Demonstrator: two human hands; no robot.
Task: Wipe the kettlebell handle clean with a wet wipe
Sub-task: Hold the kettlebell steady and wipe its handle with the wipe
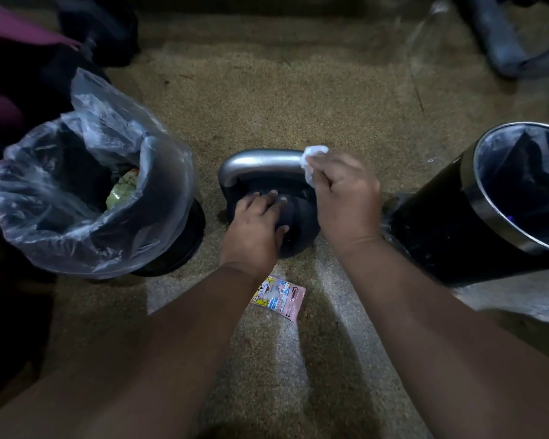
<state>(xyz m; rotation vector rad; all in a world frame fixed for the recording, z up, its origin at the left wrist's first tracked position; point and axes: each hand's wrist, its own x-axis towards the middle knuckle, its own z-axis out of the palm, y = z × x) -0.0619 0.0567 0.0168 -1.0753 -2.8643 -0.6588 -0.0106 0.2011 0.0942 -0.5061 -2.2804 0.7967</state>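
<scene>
Between two forearms [171,359] reaching in from the bottom edge, a small pink packet [278,297] is seen lying flat on the speckled floor [298,90], just short of the kettlebell [298,229]. A cartoon figure and a blue band of lettering are printed on it, but the writing is too blurred to be read, and no brand or weight marking can be made out on the kettlebell itself. The dark ball of the kettlebell is steadied by the left hand [254,226], which is laid over it with the fingers spread and fairly straight, nothing being gripped. Just beyond, the right hand [346,198] is curled round a bunched white wet wipe [313,160], which is pressed against the right-hand corner of the grey metal handle [260,160]. Wiping is judged to be under way rather than finished: only that corner is covered by the wipe, while the top bar and the left upright are bare. Whether those parts have been cleaned cannot be told from their sheen, so the run along the bar and down the far side is taken as what is left. To the left a bin with a clear liner [92,198] is standing with rubbish inside. To the right a black bin with a steel rim [488,201] is leaning outwards.
</scene>
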